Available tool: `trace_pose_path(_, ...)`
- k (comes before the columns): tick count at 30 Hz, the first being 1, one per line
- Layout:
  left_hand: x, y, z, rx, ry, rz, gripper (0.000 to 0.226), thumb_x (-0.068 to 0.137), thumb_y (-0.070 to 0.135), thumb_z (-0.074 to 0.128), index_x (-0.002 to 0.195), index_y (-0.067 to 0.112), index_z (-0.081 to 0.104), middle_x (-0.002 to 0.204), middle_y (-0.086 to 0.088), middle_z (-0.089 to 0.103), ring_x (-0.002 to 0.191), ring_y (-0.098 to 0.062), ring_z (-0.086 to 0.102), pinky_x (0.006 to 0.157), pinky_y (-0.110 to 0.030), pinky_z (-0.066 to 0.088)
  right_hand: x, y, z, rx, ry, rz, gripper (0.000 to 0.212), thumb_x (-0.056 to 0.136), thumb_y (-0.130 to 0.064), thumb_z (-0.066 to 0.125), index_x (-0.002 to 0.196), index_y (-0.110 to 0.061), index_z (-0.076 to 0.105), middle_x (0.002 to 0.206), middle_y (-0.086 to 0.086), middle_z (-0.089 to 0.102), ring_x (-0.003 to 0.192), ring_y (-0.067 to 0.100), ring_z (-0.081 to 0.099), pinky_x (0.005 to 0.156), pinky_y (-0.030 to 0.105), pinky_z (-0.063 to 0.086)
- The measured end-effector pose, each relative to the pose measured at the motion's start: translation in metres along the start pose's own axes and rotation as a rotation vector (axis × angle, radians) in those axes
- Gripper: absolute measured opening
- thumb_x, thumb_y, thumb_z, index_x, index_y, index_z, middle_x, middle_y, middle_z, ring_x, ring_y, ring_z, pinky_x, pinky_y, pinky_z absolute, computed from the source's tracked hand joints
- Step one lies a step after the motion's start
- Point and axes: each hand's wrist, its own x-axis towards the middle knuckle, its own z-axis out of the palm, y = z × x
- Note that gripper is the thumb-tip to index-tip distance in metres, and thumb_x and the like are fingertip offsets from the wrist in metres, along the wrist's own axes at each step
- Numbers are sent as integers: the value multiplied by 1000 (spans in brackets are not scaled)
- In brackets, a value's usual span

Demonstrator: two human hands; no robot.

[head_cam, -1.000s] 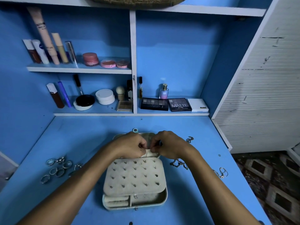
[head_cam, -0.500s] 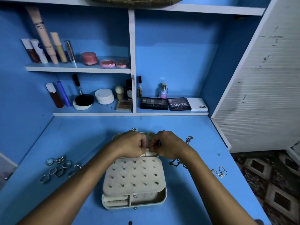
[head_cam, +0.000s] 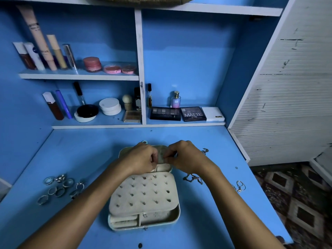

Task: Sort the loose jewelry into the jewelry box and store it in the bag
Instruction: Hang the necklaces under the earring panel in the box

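Note:
An open cream jewelry box (head_cam: 143, 220) lies in the middle of the blue desk, its studded earring panel (head_cam: 143, 193) folded toward me. Both hands work over the box's far lid section. My left hand (head_cam: 142, 157) and my right hand (head_cam: 183, 155) have curled fingers that pinch something small at the lid's pocket (head_cam: 160, 156); what they pinch is hidden. Several loose rings (head_cam: 59, 187) lie on the desk at the left. A chain (head_cam: 193, 178) lies just right of the box, another chain (head_cam: 204, 151) by my right wrist, and a clasp piece (head_cam: 239, 186) further right.
Cosmetics fill the back shelves: tubes (head_cam: 41, 56), pink jars (head_cam: 92, 64), eyeshadow palettes (head_cam: 165, 113), a perfume bottle (head_cam: 175, 100). A white slatted door (head_cam: 291, 97) stands at the right. The desk's right edge drops to a patterned carpet (head_cam: 296, 203).
Both hands stay at the box's lid section, fingers shifting only slightly; the box and loose jewelry have not moved.

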Motion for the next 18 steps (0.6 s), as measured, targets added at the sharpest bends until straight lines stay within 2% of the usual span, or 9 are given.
trace_pose_path(2, 2, 2, 1, -17, 41, 22, 9, 88, 18, 64, 83, 25, 67, 77, 14, 64, 71, 4, 51, 52, -7, 34, -5, 4, -7, 30, 41, 7, 12, 89, -14, 70, 86, -25, 75, 85, -9, 71, 68, -6, 54, 63, 7, 40)
trace_pose_path(4, 5, 7, 3, -58, 93, 53, 10, 86, 15, 65, 79, 23, 67, 75, 11, 64, 70, -1, 55, 55, -8, 37, -10, 10, -14, 54, 84, 22, 7, 90, -20, 71, 87, -26, 74, 86, -9, 71, 67, -6, 53, 61, 6, 39)
trace_pose_path(7, 11, 19, 7, -112, 138, 122, 13, 85, 16, 68, 77, 26, 65, 78, 9, 64, 73, -3, 57, 66, -19, 43, -18, 20, -22, 52, 133, 56, 10, 89, -23, 72, 83, -30, 72, 86, -10, 71, 71, -2, 56, 69, 17, 47)
trace_pose_path(10, 15, 31, 11, -101, 141, 196, 7, 85, 19, 70, 81, 24, 69, 81, 10, 62, 75, -2, 54, 69, -20, 42, -28, 30, -26, 25, 150, 129, 9, 88, -23, 72, 83, -30, 73, 86, -10, 72, 78, 5, 61, 73, 22, 51)
trace_pose_path(14, 22, 48, 19, -56, 27, 267, 3, 85, 22, 71, 88, 22, 74, 85, 11, 60, 81, -6, 59, 76, -25, 49, -41, 43, -29, -5, 100, 231, 13, 87, -23, 74, 80, -33, 71, 86, -11, 72, 84, 7, 65, 77, 26, 55)
trace_pose_path(18, 31, 61, 29, 37, -57, 301, 3, 83, 23, 71, 84, 23, 73, 83, 9, 63, 81, -11, 62, 75, -32, 53, -52, 49, -27, -61, 23, 298, 12, 85, -22, 74, 80, -32, 72, 90, -10, 72, 87, 9, 66, 78, 26, 56)
